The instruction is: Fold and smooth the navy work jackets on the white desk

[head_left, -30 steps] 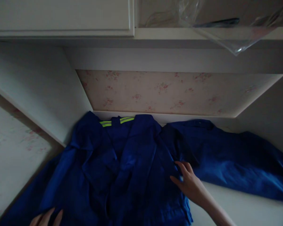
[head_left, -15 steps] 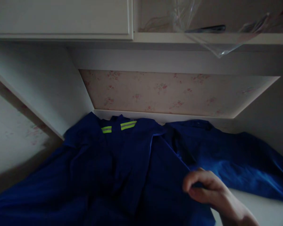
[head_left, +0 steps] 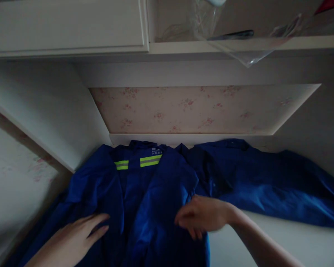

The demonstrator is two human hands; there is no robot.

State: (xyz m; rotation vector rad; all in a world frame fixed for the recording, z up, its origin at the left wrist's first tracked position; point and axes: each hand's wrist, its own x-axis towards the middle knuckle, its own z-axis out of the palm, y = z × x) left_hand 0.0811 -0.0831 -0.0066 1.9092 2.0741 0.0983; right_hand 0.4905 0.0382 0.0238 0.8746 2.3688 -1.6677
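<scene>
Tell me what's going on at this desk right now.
A person is spreading a blue work jacket flat on a white desk set into an alcove. The left hand lies flat on the jacket's left front panel, and the right hand rests at the edge of the right front panel. The jacket lies open with its yellow reflective stripes showing near the collar, and one sleeve stretches out to the right.
</scene>
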